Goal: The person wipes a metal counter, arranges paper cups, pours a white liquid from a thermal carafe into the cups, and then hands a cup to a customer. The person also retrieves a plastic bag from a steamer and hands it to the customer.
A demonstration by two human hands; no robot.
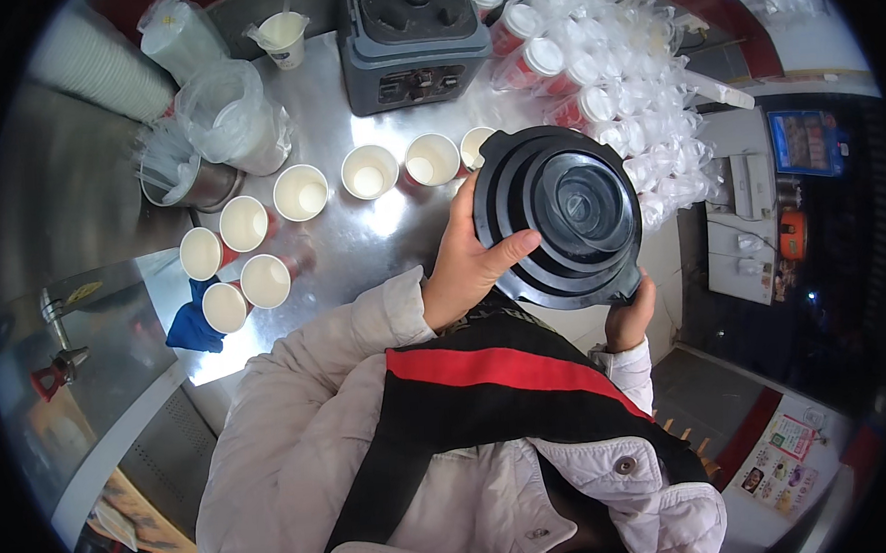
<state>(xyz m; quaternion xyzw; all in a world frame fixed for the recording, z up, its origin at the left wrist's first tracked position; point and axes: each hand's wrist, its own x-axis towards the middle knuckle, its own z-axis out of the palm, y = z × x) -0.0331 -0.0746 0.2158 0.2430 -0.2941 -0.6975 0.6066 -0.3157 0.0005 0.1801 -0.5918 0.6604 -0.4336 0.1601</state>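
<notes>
Both of my hands hold a round black stepped lid (510, 198) with a clear cap in its middle. It looks like a blender lid; whether a jar is under it cannot be seen. My left hand (461, 264) grips its left side, thumb lying on the top steps. At the lower right edge, my right hand (633, 313) has hold of it, partly hidden. Beyond the lid stands a dark grey blender base (418, 52) with a control panel. Several red paper cups (370, 172), white inside, stand upright on the steel counter (352, 259); the lid partly covers the rightmost.
Bagged red cups with white lids (544, 57) crowd the right back. A metal container of wrapped straws (190, 181) stands left, beside a bag-lined tub (232, 122). Stacked cups or bowls (101, 61) lean behind. A blue cloth (194, 328) lies by the cups; a tap (54, 319) is far left.
</notes>
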